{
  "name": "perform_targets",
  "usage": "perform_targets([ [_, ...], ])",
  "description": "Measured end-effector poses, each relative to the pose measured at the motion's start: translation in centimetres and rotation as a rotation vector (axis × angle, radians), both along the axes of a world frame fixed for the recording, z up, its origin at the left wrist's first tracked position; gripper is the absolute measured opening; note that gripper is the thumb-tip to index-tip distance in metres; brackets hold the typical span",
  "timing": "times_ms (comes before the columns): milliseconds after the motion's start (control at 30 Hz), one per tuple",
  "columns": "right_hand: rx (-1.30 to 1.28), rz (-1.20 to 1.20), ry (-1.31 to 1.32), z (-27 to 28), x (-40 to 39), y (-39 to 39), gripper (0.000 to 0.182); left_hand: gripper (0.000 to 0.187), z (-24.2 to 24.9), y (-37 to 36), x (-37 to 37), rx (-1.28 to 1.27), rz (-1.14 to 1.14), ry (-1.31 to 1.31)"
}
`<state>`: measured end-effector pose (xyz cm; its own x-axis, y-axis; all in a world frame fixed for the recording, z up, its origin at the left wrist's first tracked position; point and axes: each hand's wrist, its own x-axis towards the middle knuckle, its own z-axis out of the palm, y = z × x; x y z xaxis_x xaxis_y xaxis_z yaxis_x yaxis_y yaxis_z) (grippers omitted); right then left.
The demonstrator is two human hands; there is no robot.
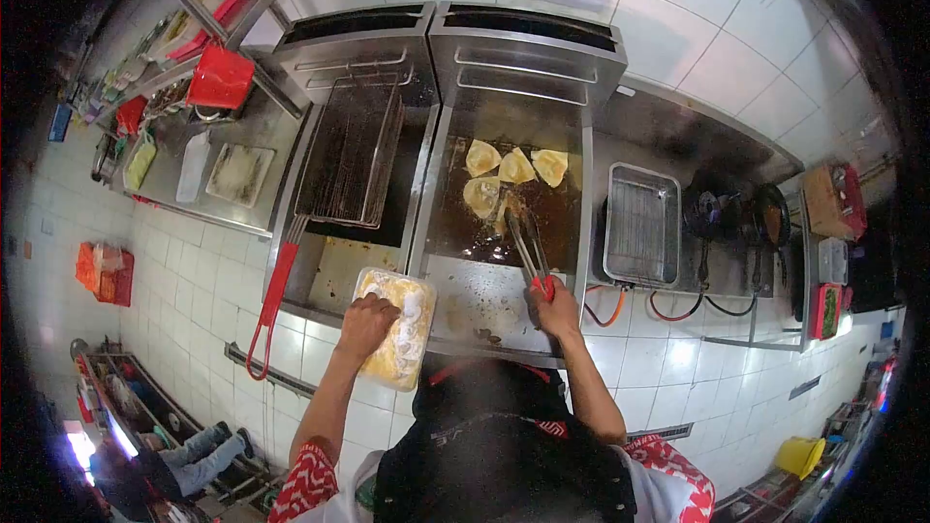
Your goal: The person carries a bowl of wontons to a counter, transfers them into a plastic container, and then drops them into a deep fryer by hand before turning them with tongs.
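Holding tongs (528, 244) in the right hand (554, 308), fingers wrapped tight around the red-tipped handle end, the person stands at a fryer vat (504, 196) of dark oil. Long axis of the tongs runs from the hand up and slightly left, straight out over the oil. Tips sit at the nearest of the pale folded pastries (482, 196); whether they actually pinch it, can't tell, too small and blurred. Three more pastries (515, 165) float just beyond, in a row toward the back wall. So the food lies directly ahead of the right-hand grip, along the line of the tongs, further from the body.

Left hand (366, 322) is curled over the near edge of a tray of floured dough pieces (399, 324), gripping or pressing it; the tray rests on the front ledge between the two vats, well left of the tongs. Right hand is clearly the nearer one to the frying pastries.

A wire fry basket (351, 150) with a red handle (271, 298) rests over the left vat. A metal draining tray (640, 225) sits just right of the oil.
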<state>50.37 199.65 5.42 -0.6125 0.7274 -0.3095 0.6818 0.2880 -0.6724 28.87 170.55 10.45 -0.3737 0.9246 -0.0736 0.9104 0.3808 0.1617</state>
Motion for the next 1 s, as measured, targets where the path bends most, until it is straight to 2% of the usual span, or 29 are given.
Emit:
perform_targets([
  [67, -0.015, -0.028, 0.032, -0.1, 0.0, -0.1, 0.044, 0.012, 0.9, 0.6, 0.0, 0.103, -0.026, 0.059],
  [167, -0.001, -0.022, 0.083, -0.7, 0.2, -0.1, 0.042, 0.012, 3.0, 1.6, 0.0, 0.105, -0.033, 0.073],
  [333, -0.124, -0.091, 0.200, -1.0, 0.8, -0.1, 0.040, 0.013, 7.3, 3.1, -0.3, 0.077, 0.020, 0.017],
  [467, -0.037, -0.120, 0.262, 1.1, 1.4, -0.1, 0.037, 0.017, 10.5, 5.4, -0.6, 0.034, 0.009, -0.036],
  [567, -0.070, -0.166, 0.316, 2.3, 1.8, 0.0, 0.037, 0.015, 11.2, 8.4, -0.5, 0.194, -0.064, -0.096],
  [667, -0.083, -0.223, 0.314, 3.5, 2.3, 0.3, 0.037, 0.014, 11.8, 13.3, -0.2, 0.106, -0.081, -0.161],
  [800, -0.038, -0.234, 0.374, 3.4, 3.5, 0.9, 0.033, 0.014, 8.4, 20.5, -0.2, -0.021, -0.087, -0.084],
  [833, -0.041, -0.256, 0.387, 3.1, 3.7, 1.1, 0.032, 0.014, 7.4, 22.1, -0.1, -0.013, -0.087, -0.084],
  [900, -0.081, -0.270, 0.383, 4.1, 4.0, 1.3, 0.032, 0.016, 5.3, 24.4, 0.1, 0.207, -0.167, -0.113],
  [1000, -0.100, -0.264, 0.380, 3.7, 4.5, 1.6, 0.030, 0.021, 2.9, 25.5, 1.1, 0.110, -0.191, -0.120],
])
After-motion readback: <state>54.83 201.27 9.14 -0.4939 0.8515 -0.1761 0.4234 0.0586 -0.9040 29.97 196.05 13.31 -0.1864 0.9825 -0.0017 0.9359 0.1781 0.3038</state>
